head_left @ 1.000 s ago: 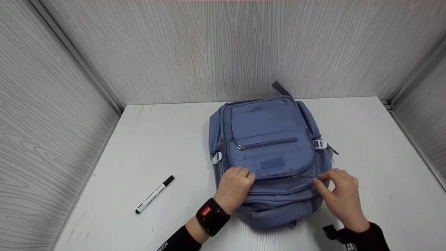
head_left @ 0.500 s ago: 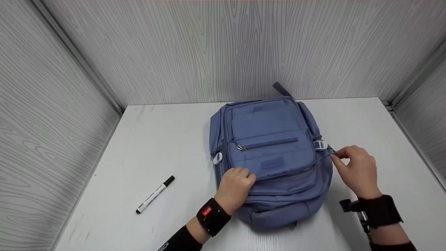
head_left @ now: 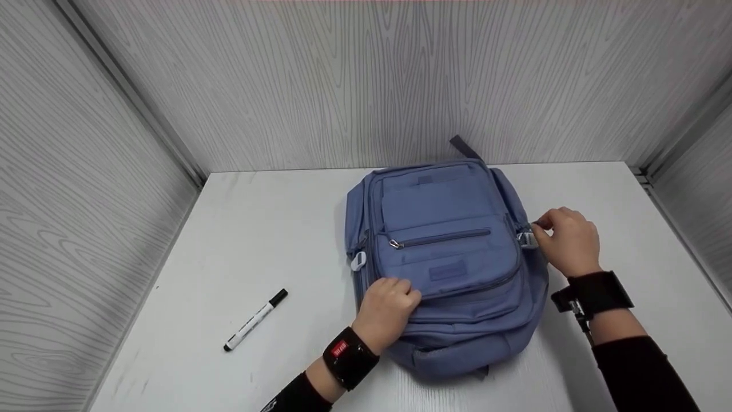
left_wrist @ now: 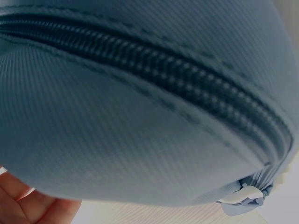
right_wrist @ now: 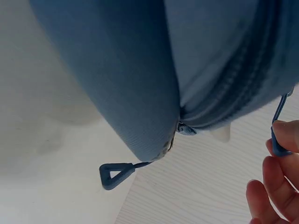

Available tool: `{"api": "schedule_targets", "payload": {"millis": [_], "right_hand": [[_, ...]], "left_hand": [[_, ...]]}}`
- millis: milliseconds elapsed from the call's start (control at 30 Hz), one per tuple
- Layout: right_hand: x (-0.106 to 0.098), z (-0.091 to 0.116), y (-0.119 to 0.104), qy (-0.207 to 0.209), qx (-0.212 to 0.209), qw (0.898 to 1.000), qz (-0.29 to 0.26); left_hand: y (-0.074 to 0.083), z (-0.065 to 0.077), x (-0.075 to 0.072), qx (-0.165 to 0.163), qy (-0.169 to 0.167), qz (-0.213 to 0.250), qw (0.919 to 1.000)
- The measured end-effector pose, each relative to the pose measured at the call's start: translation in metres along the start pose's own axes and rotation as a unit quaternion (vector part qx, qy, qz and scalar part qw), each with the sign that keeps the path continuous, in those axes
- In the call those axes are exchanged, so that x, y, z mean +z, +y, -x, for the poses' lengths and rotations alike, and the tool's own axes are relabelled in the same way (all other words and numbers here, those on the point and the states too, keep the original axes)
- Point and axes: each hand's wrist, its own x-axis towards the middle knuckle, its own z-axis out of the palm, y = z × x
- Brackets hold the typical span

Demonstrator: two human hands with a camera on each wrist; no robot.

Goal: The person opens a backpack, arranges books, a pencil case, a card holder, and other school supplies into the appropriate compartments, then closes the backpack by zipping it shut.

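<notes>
A blue backpack (head_left: 437, 197) lies on the table with its front panel up. My left hand (head_left: 386, 312) grips the fabric at its lower left front, fingers curled over the edge; in the left wrist view, fingertips (left_wrist: 39, 205) show below the cloth and a closed zipper (left_wrist: 154, 65) runs across it. At the bag's right side is my right hand (head_left: 571, 240), beside a white buckle (head_left: 527, 239). Its thumb and fingers pinch a blue zipper pull (right_wrist: 279, 145) in the right wrist view. Another triangular pull (right_wrist: 114, 176) hangs loose there.
A white marker with a black cap (head_left: 251, 323) lies on the white table (head_left: 257, 223) left of the bag. Grained panels (head_left: 389, 80) enclose the table at the back and sides. A dark strap (head_left: 464, 147) sticks up behind the bag.
My right hand has moved from the lower right front of the bag up along its right side, drawing the zipper pull along. The left hand keeps its grip in the same place.
</notes>
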Motion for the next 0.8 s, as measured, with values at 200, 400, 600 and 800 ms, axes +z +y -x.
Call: {"api": "schedule_targets", "payload": {"millis": [200,400,600,800], "right_hand": [[0.008,-0.025,0.002,-0.021,0.000,0.999,0.025],[0.011,-0.040,0.002,-0.032,-0.006,0.999,0.043],[0.008,-0.040,0.004,-0.067,-0.005,0.997,0.040],[0.000,-0.029,0.009,-0.123,0.007,0.992,0.020]], "left_hand": [[-0.001,0.001,0.002,-0.001,0.010,0.006,0.9999],[-0.001,0.001,0.002,-0.001,0.020,0.005,0.9998],[-0.002,0.002,0.002,-0.003,0.010,0.010,0.9999],[-0.006,0.003,-0.001,-0.014,-0.025,0.041,0.9988]]}}
